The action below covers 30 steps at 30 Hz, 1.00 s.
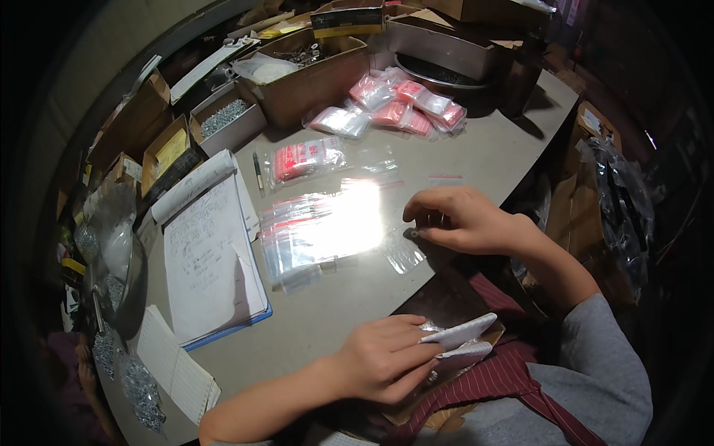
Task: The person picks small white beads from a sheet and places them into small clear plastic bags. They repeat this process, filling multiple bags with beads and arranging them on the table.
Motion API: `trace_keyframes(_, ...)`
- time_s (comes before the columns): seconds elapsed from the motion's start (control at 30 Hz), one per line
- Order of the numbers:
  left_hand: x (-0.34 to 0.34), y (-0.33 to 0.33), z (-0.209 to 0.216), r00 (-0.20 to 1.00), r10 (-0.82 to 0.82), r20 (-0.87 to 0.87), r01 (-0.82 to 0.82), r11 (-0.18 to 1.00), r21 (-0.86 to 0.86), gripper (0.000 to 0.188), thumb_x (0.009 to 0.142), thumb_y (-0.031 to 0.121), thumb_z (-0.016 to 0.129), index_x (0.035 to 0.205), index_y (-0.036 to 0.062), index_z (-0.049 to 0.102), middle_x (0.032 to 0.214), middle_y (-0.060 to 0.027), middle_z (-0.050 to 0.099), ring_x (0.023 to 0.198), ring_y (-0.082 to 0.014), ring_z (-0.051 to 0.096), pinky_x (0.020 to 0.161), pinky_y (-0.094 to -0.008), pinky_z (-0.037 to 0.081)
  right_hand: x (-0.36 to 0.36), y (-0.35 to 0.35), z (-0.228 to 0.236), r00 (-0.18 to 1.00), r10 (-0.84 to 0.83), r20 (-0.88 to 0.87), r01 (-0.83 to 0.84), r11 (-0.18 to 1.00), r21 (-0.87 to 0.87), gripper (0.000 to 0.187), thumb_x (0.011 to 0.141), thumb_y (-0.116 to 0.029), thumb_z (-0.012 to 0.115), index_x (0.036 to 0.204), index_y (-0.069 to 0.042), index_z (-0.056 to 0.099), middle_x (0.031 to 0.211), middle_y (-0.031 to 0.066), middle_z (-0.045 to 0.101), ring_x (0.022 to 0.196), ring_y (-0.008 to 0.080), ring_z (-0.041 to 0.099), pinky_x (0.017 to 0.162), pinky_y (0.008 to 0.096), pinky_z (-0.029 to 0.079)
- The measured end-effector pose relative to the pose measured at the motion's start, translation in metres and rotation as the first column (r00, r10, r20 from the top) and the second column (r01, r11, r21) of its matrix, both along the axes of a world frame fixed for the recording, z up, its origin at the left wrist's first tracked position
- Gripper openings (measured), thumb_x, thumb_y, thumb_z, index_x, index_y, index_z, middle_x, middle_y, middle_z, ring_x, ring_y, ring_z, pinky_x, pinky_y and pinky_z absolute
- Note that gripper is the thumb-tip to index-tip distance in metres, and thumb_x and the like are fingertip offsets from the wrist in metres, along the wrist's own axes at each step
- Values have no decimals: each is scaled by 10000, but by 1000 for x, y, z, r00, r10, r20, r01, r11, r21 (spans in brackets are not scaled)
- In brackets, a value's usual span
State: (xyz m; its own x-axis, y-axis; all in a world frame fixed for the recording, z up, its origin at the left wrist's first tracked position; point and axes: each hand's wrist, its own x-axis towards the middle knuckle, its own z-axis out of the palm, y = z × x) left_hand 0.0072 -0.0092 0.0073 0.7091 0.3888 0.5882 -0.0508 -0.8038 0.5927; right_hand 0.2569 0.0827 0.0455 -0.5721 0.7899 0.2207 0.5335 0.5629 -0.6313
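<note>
My right hand is over the right edge of the table, fingers curled and thumb turned in. At its thumb tip shows a small ring-shaped piece, seemingly pinched. Under it lies a clear plastic bag. Close to my body, my left hand grips the upper edge of a white-edged packet in an open carton; what is inside is mostly hidden. Left of my right hand, flat zip bags with red seal lines overlap in rows, partly washed out by glare.
A bundle of zip bags lies beyond the rows, with more bundles farther back. To the left are a clipboard with written pages, a notebook and a box of screws. Cartons line the back.
</note>
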Motion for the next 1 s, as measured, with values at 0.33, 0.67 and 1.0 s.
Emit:
trace_keyframes(0.33,1,-2,-5,1000,3,6,-2,1000,-17,165,776,39,769,940,24,762,844,-129,726,801,-290,734,885,-424,624,-27,-21,-4,927,-88,364,7,976,219,178,802,-34,631,971,-1,583,905,191,657,831,417,674,694,485,522)
trace_keyframes(0.67,-1,-2,2,1000,23,-5,-23,996,-82,142,810,20,757,952,12,767,847,-147,737,739,-292,728,692,-361,591,-1,-7,35,760,253,599,-207,967,-147,447,839,-402,819,1022,-15,691,812,193,701,801,402,699,719,464,537)
trace_keyframes(1.0,-4,-3,7,951,272,-149,-310,859,-408,98,939,115,752,957,20,765,731,-141,692,575,-241,648,542,-326,496,3,-78,21,968,252,2,-251,964,90,232,851,-107,711,1064,-43,649,1091,137,643,1006,377,632,890,477,528)
